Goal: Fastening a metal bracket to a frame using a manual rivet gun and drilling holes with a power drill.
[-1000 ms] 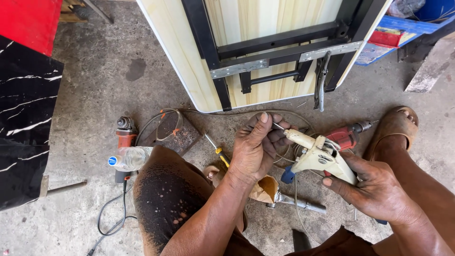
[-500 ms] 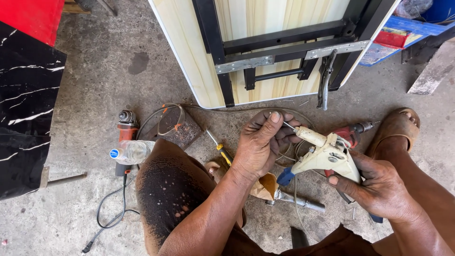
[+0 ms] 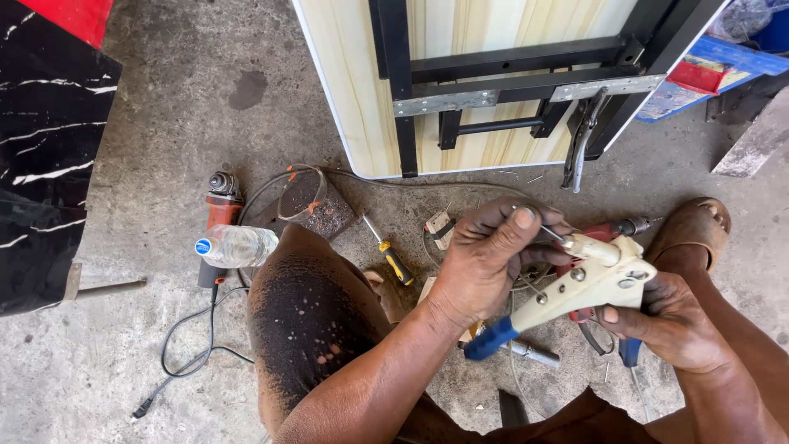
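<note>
1. The right hand (image 3: pixel 670 325), at the lower right of the frame, holds a cream-coloured hand riveter (image 3: pixel 588 284). Its fingers are wrapped around the body of the tool, with the thumb pressed on the lower edge.
2. The riveter's long axis runs on a diagonal. Its blue-sleeved handle end (image 3: pixel 489 339) points down toward the lower centre, and its nose (image 3: pixel 579 245) points up and to the right of centre.
3. The left hand (image 3: pixel 493 255) comes in from the lower centre and arches over the nose end. Its fingertips are pressed together in a pinch on a thin metal pin (image 3: pixel 549 233) just at the nose. Whether the pin is seated in the nose I cannot tell.
4. So the pin lies directly at the left fingertips, just up and left of the nose. The left hand is the nearer one; the right hand sits further down the body.
5. Behind the riveter a red power drill (image 3: pixel 612 230) lies on the concrete floor (image 3: pixel 164 148).
6. Left of centre on the floor lie a yellow-handled screwdriver (image 3: pixel 393 256), a clear plastic bottle (image 3: pixel 238 245) and an angle grinder (image 3: pixel 220 205) with its black cord (image 3: pixel 185 353).
7. At the top of the frame, a pale board with a black metal frame (image 3: pixel 460 90) lies flat, and locking pliers (image 3: pixel 582 140) are clamped at its edge.
8. A sandalled foot (image 3: pixel 690 234) rests at the right edge, and a knee (image 3: pixel 308 308) fills the lower centre.
</note>
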